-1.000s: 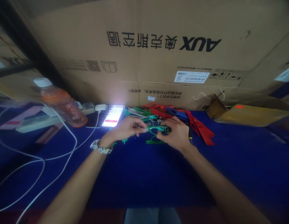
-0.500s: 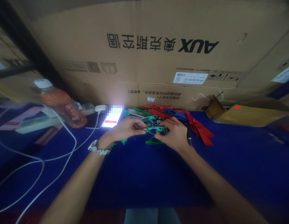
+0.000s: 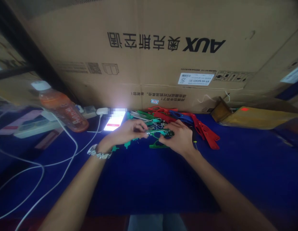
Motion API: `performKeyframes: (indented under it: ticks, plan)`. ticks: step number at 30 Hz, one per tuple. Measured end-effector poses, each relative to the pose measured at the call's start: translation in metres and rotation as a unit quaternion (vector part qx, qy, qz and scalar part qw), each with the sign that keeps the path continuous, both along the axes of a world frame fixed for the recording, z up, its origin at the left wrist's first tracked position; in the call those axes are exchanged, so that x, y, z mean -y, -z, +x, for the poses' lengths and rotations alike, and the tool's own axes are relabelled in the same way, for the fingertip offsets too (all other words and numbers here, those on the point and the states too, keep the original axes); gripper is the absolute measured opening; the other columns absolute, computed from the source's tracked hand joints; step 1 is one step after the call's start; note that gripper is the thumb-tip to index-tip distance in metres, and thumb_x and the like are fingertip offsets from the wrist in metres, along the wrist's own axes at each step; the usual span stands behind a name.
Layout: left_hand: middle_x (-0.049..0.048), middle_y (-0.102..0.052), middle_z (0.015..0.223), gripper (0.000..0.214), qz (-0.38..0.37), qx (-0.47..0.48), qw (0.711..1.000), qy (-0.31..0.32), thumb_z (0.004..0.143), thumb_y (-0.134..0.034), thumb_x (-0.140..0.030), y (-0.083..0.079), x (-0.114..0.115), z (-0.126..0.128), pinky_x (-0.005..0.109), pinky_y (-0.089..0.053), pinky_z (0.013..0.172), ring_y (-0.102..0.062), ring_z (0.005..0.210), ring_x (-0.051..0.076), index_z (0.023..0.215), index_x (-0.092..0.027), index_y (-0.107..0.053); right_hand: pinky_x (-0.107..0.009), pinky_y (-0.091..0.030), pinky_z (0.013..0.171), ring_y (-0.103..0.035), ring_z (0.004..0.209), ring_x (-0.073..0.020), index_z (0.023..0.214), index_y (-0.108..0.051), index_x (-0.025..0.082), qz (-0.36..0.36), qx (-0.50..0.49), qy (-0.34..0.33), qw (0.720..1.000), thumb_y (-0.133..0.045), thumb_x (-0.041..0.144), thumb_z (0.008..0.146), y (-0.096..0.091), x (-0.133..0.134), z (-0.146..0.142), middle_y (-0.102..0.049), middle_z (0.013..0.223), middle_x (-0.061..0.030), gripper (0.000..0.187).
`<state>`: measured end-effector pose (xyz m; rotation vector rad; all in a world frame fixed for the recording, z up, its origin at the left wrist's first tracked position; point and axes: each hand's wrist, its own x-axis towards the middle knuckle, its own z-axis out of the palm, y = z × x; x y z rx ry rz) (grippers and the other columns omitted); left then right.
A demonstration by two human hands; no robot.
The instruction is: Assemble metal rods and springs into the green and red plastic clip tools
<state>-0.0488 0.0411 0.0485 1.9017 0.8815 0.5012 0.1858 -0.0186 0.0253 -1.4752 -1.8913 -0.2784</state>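
Observation:
Between my two hands is a slim green piece with a pale wire-like strip along it [image 3: 157, 131]; its exact kind is too blurred to tell. My left hand [image 3: 132, 131] pinches its left end between thumb and fingertips. Curled around its dark green right end is my right hand [image 3: 179, 136]. Just beneath lies a green plastic part [image 3: 156, 146] on the blue cloth. Behind my fingers is a heap of green parts and thin wires, partly hidden by the hands. Red plastic pieces [image 3: 208, 133] and a blue one [image 3: 181, 116] lie beyond my right hand.
A lit phone [image 3: 115, 121] lies left of the heap, near a tilted drink bottle [image 3: 64, 107], a power strip [image 3: 31, 125] and a looping white cable [image 3: 75, 146]. A large cardboard box [image 3: 144, 70] stands at the back. A yellow packet [image 3: 261, 118] lies at the right.
My left hand has shifted slightly left, and a bit more of the green piece shows between the hands. My right hand keeps its hold. The whole view has moved slightly.

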Motion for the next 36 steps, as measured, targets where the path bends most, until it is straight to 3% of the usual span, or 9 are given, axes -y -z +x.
performKeyframes:
  ticks: [4,10,18,23,28,32,36]
  plan:
    - [0.0024,-0.071,0.080,0.023,0.028,-0.009,1.000,0.001,0.080,-0.075,-0.037,0.000,0.001,-0.002,0.025,-0.046,0.067,-0.062,0.070,0.012,0.085,-0.016,-0.068,-0.032,-0.048,0.067,-0.065,0.084,-0.0234,0.078,-0.072,0.024,0.015,0.002,-0.009,1.000,-0.066,0.034,0.070,-0.001,0.000,0.001,-0.075,0.078,0.0005,0.015]
    - [0.0022,-0.074,0.082,0.018,0.085,-0.020,0.996,-0.020,0.083,-0.074,-0.035,-0.006,0.007,0.000,0.026,-0.046,0.068,-0.062,0.073,0.013,0.083,-0.018,-0.072,-0.034,-0.048,0.076,-0.064,0.083,-0.0229,0.080,-0.073,0.023,0.060,0.021,-0.026,0.998,-0.065,0.035,0.072,-0.004,0.001,0.006,-0.075,0.078,-0.0001,0.017]
    - [-0.0002,-0.071,0.078,0.016,0.272,-0.042,0.959,-0.068,0.085,-0.074,-0.032,-0.018,0.024,0.007,0.026,-0.044,0.062,-0.061,0.069,0.013,0.078,-0.019,-0.068,-0.035,-0.045,0.075,-0.062,0.082,-0.0225,0.082,-0.074,0.025,0.136,0.034,-0.002,0.990,-0.066,0.036,0.076,-0.008,0.002,0.012,-0.075,0.077,0.0002,0.015]
    - [-0.0017,-0.070,0.076,0.014,0.255,-0.036,0.962,-0.089,0.082,-0.077,-0.027,-0.016,0.024,0.008,0.024,-0.046,0.062,-0.062,0.068,0.012,0.079,-0.018,-0.066,-0.033,-0.044,0.071,-0.061,0.077,-0.0206,0.081,-0.073,0.023,0.184,0.032,-0.017,0.982,-0.068,0.033,0.075,-0.008,0.001,0.011,-0.074,0.074,0.0014,0.013]
    - [-0.0017,-0.069,0.075,0.018,0.218,-0.015,0.971,-0.096,0.079,-0.079,-0.025,-0.018,0.024,0.010,0.023,-0.047,0.061,-0.062,0.068,0.011,0.077,-0.017,-0.063,-0.034,-0.044,0.071,-0.061,0.079,-0.0215,0.082,-0.073,0.024,0.178,0.031,-0.024,0.983,-0.067,0.033,0.076,-0.008,0.001,0.011,-0.074,0.075,0.0009,0.013]
    - [-0.0029,-0.071,0.073,0.023,0.176,0.020,0.980,-0.094,0.075,-0.082,-0.024,-0.020,0.024,0.011,0.022,-0.048,0.061,-0.065,0.068,0.011,0.087,-0.017,-0.063,-0.034,-0.044,0.072,-0.061,0.078,-0.0215,0.082,-0.073,0.023,0.177,0.039,-0.025,0.983,-0.067,0.033,0.076,-0.008,0.001,0.011,-0.074,0.074,0.0014,0.013]
    - [-0.0004,-0.076,0.079,0.024,0.170,0.000,0.982,-0.087,0.079,-0.079,-0.031,-0.015,0.022,0.011,0.024,-0.049,0.062,-0.066,0.068,0.012,0.098,-0.019,-0.072,-0.035,-0.044,0.072,-0.061,0.079,-0.0219,0.084,-0.074,0.023,0.166,0.045,-0.022,0.985,-0.066,0.034,0.077,-0.008,0.002,0.011,-0.074,0.076,0.0010,0.015]
